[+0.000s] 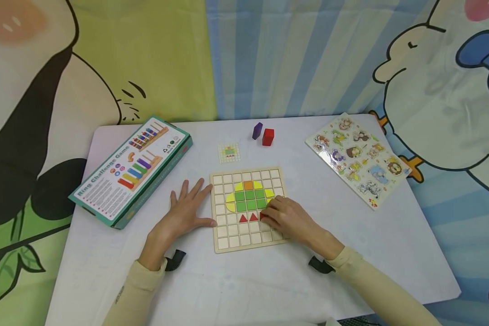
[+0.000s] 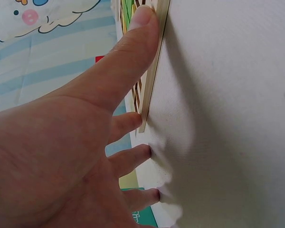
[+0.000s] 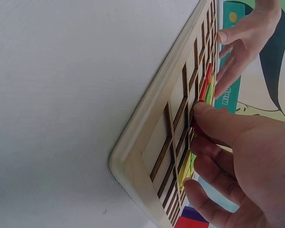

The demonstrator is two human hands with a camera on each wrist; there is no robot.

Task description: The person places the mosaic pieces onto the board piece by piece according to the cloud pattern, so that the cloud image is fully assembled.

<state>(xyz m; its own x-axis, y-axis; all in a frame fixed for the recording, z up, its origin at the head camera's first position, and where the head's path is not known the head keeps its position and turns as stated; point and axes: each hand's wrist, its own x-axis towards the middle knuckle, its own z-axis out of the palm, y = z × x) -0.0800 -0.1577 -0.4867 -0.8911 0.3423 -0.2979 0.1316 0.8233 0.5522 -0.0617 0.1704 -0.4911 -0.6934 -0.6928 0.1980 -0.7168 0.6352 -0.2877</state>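
Observation:
A wooden grid board (image 1: 222,244) lies on the table, bearing green squares (image 1: 250,194), yellow rounded pieces (image 1: 230,202), an orange square (image 1: 248,185) and two red triangles (image 1: 243,218). My left hand (image 1: 186,207) is spread at the board's left side; its thumb (image 2: 137,40) rests on the edge while other fingertips touch the tabletop. Over the right part of the board, my right hand (image 1: 290,218) pinches a small red piece (image 3: 198,127) between thumb and fingers, beside the triangles. The fingers hide most of this piece.
Behind the board lie a small pattern card (image 1: 229,153), a red block (image 1: 268,137) and a purple block (image 1: 257,131). A green Ring Challenge Game box (image 1: 132,170) sits at the left. An animal picture board (image 1: 356,160) lies at the right.

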